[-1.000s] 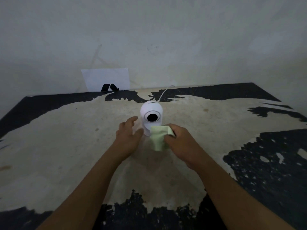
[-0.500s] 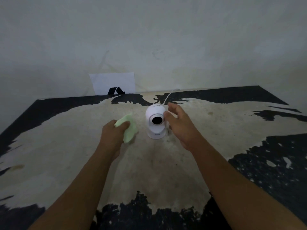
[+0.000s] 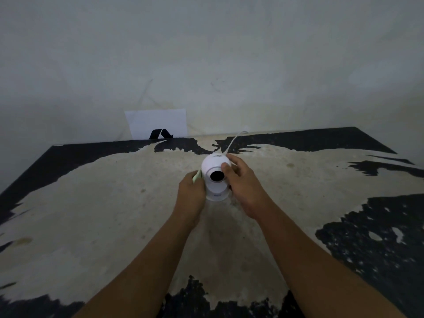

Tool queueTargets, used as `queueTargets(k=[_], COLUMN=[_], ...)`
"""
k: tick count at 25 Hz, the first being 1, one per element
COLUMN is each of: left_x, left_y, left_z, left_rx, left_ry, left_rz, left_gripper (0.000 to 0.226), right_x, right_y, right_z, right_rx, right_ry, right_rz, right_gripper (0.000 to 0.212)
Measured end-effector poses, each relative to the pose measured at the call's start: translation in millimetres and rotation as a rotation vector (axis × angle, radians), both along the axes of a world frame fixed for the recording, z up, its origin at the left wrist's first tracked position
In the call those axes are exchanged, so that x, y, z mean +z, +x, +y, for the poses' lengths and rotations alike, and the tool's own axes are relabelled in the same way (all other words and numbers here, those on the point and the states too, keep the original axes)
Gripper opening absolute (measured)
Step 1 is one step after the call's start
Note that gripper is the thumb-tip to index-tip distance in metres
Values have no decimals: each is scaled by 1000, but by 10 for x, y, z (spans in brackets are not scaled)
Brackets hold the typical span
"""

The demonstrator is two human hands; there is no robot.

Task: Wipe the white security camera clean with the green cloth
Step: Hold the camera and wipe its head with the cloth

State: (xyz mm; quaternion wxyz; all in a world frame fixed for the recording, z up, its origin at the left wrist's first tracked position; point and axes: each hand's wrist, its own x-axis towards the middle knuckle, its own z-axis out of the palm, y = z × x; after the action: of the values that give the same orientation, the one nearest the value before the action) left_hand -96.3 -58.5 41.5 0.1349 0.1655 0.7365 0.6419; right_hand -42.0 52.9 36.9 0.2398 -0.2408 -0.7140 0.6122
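Note:
The white security camera (image 3: 214, 166) stands upright on the worn table (image 3: 114, 203), its round black lens facing me. My left hand (image 3: 191, 191) presses the green cloth (image 3: 196, 176) against the camera's left side; only a thin strip of cloth shows above my fingers. My right hand (image 3: 241, 180) grips the camera's right side, thumb on the front next to the lens. A white cable (image 3: 231, 141) runs from the camera's back toward the wall.
A white sheet of paper (image 3: 156, 121) with a black mark leans against the wall at the table's far edge. The tabletop is beige with black patches along its edges.
The cloth passed from my right hand to my left, which then moved right and pressed it onto the camera's left side. My right hand closed on the camera's right side.

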Motion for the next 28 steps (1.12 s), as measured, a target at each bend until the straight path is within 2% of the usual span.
queueTargets(k=[2, 4, 9, 11, 13, 16, 18, 20, 24, 28], left_x=[121, 228, -148, -219, -108, 115, 188, 117, -194, 30], left_y=[-51, -109, -75, -20, -4, 4, 7, -40, -118, -64], left_z=[52, 102, 69, 53, 83, 132, 132, 122, 39, 81], left_rx=[-16, -39, -197, -209, -137, -103, -149, -171, -240, -107], left_ry=[75, 56, -335, -390, -301, -253, -298, -323, -554, -292], left_rz=[29, 83, 347, 347, 308, 417, 436, 374, 413, 354], left_gripper=[35, 41, 46, 53, 53, 54, 59, 57, 46, 43], right_x=[-7, -13, -8, -7, -6, -15, -17, -14, 6, 20], right_y=[-6, -13, -21, -25, -32, -29, -27, -33, -23, 5], right_z=[-3, -5, -15, -8, 5, 6, 4, 8, -13, -10], right_rx=[-6, -4, -30, -28, -27, -23, -18, -17, -28, -29], right_ry=[18, 28, 22, -3, -13, -2, -5, -15, 9, 80], right_rz=[0, -3, -21, -19, -17, -26, -26, -32, -36, -38], right_gripper=[47, 50, 46, 45, 45, 47, 46, 44, 44, 46])
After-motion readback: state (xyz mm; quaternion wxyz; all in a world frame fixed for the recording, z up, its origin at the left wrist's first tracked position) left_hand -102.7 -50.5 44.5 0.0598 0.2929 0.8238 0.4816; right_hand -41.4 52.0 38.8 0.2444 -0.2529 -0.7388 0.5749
